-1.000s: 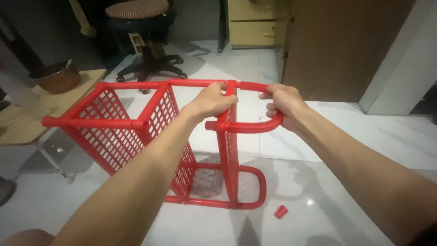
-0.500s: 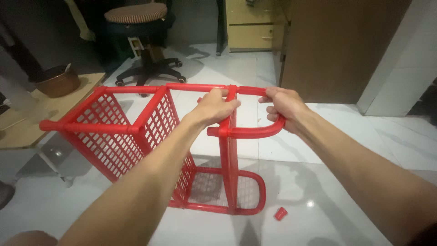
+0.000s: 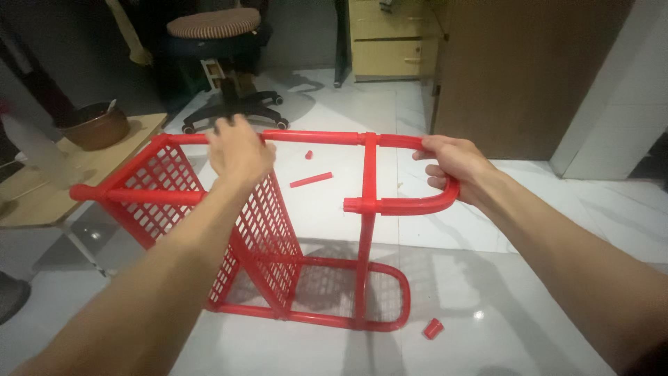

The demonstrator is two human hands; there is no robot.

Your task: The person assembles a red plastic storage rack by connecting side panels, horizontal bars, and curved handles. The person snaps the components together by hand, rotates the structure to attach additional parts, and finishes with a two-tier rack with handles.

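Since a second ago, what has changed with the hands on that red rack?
The left hand let go of the middle of the top rail, beside the right hand, and moved left along it to the top of the mesh panel. The right hand still grips the curved end tube. The red plastic rack stays upright on the floor, and the small red cap still lies by its base.

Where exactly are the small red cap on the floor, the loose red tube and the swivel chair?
Red cap (image 3: pixel 433 328), head view, on its side wall.
Loose red tube (image 3: pixel 311 180), head view, at its middle.
Swivel chair (image 3: pixel 217 24), head view, on the striped seat cushion.
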